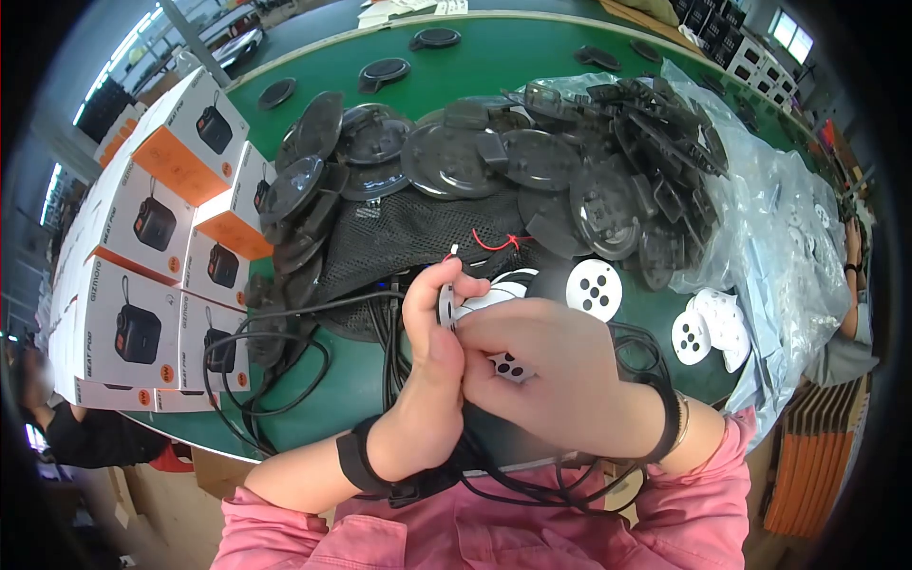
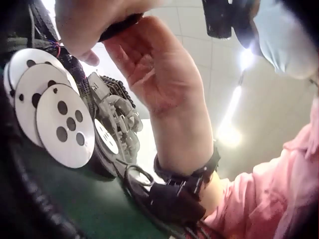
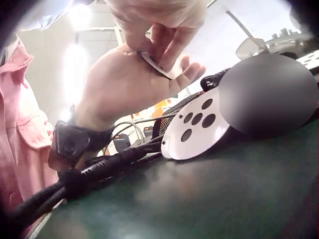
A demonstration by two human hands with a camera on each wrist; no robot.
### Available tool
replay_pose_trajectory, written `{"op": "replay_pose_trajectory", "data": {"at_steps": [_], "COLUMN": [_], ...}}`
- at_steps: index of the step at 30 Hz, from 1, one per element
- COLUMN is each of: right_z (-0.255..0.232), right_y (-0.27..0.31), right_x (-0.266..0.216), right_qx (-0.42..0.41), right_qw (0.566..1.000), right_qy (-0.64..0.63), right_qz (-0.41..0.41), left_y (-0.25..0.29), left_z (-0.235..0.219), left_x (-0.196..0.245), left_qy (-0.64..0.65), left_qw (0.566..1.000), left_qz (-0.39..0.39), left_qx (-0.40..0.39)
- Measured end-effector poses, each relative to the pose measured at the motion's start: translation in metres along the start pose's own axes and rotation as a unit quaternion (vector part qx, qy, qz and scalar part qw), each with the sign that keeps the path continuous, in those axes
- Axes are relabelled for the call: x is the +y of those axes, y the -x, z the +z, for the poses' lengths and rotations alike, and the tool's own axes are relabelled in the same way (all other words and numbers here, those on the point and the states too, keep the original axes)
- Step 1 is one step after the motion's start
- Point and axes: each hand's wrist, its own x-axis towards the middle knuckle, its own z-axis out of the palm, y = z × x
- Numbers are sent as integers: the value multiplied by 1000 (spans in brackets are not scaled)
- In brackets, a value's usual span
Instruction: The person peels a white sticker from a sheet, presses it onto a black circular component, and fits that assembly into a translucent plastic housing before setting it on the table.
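Both hands meet over the near edge of the table. The left hand (image 1: 427,380) holds a thin white-faced disc (image 3: 158,67) with a dark edge, its fingers curled at the rim. Above it the right hand (image 1: 551,370) has bent fingers pinching the same disc, seen from below in the right wrist view. The disc's face is mostly hidden by the hands. White discs with black holes (image 2: 65,124) lie beside the hands, overlapping one another. Another such disc (image 1: 594,290) rests right of the hands.
Dark translucent plastic parts (image 1: 446,157) are heaped behind a black mesh bag (image 1: 399,237). White and orange boxes (image 1: 133,313) are stacked at left. Plastic sheeting (image 1: 779,218) lies at right. Black cables (image 1: 323,361) run around the forearms. More white discs (image 1: 712,328) lie near the sheeting.
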Motion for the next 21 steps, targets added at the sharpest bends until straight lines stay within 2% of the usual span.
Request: {"op": "replay_pose_trajectory", "data": {"at_steps": [2, 3, 5, 6, 8, 10, 12, 19, 21], "right_z": [-2, -3, -4, -5, -6, -6, -6, -2, -1], "right_y": [-3, -3, -3, -3, -3, -2, -2, 1, 0], "right_x": [4, 7, 4, 1, -3, -5, -5, -6, -5], "right_qx": [3, -7, -19, -29, -25, -18, -16, -2, 16], "right_qw": [998, 996, 994, 993, 994, 994, 997, 999, 998], "right_qy": [-58, -89, -103, -117, -111, -104, -77, -47, -43], "right_qz": [10, 31, 22, 15, 4, -5, -22, -18, -34], "left_y": [-5, -8, -13, -13, -12, -11, -10, -6, -5], "left_z": [-2, -5, -8, -9, -11, -10, -8, -7, -7], "left_x": [6, 8, 11, 12, 14, 10, 8, 8, 5], "left_qy": [75, 74, 173, 172, 95, 71, 27, -69, -146], "left_qw": [996, 996, 984, 984, 994, 997, 1000, 997, 988], "left_qz": [-44, -44, -52, -51, -48, -36, -10, 19, 51], "left_qx": [5, 7, -5, -2, -20, -24, 4, 9, -10]}}
